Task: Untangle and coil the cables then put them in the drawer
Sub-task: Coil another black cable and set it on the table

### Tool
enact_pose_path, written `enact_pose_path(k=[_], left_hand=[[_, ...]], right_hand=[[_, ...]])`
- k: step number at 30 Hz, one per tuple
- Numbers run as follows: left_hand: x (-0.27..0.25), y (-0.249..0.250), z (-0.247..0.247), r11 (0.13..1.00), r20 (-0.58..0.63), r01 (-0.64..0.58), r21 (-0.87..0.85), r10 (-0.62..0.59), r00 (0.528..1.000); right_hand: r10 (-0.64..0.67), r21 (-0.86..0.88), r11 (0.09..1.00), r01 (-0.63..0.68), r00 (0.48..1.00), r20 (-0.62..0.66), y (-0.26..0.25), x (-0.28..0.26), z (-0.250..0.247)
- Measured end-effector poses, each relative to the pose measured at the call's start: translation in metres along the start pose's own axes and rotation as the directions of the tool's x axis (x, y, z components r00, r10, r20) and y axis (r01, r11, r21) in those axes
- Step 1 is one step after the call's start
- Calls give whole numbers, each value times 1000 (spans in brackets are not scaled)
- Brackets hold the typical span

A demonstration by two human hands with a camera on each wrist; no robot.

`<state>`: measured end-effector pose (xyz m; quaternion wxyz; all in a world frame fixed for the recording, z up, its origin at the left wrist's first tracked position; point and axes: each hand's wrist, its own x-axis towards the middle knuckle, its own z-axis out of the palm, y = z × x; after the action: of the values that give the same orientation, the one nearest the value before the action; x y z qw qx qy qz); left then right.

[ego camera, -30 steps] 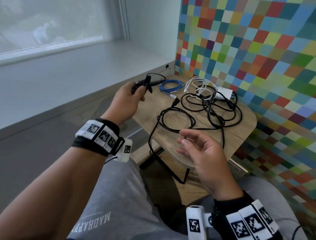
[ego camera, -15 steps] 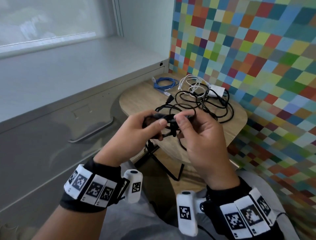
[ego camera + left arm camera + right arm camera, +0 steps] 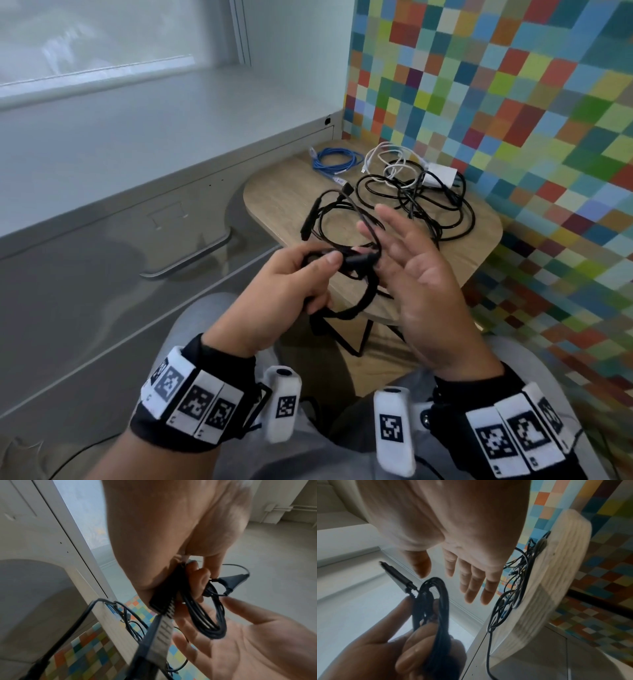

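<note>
Gripping black cable [image 3: 346, 263], left fingers [image 3: 322, 262] (curled).

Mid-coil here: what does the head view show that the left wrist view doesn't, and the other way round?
Only the head view shows the blue cable, white cable and white charger on the wooden table, plus the drawer handle. Only the left wrist view shows the black plug up close. Both show the left hand gripping the black cable coil and the right hand open beside it.

Left hand [image 3: 284, 287] grips a coiled black cable [image 3: 346, 260]; right hand [image 3: 421, 274] spread beside it.
</note>
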<state>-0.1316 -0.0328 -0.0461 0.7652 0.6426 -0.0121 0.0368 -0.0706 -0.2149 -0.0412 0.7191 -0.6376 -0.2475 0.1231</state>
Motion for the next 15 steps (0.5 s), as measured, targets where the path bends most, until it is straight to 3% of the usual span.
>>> enact_pose_path(k=[2, 4, 9, 12, 15], left_hand=[[-1, -4, 1, 999, 51, 11, 36, -13, 999], [-1, -6, 2, 997, 29, 32, 63, -34, 999], [5, -12, 3, 992, -202, 52, 117, -27, 979], [6, -10, 6, 999, -238, 25, 43, -14, 971], [5, -6, 10, 999, -213, -33, -10, 31, 977]], right_hand=[[18, 85, 996, -21, 999, 37, 0, 1, 3], [12, 102, 995, -13, 1000, 8, -1, 1, 6], [-61, -60, 996, 62, 998, 28, 0, -4, 2], [-5, -154, 988, 20, 995, 97, 5, -5, 1], [38, -272, 962, -16, 996, 75, 11, -6, 4]])
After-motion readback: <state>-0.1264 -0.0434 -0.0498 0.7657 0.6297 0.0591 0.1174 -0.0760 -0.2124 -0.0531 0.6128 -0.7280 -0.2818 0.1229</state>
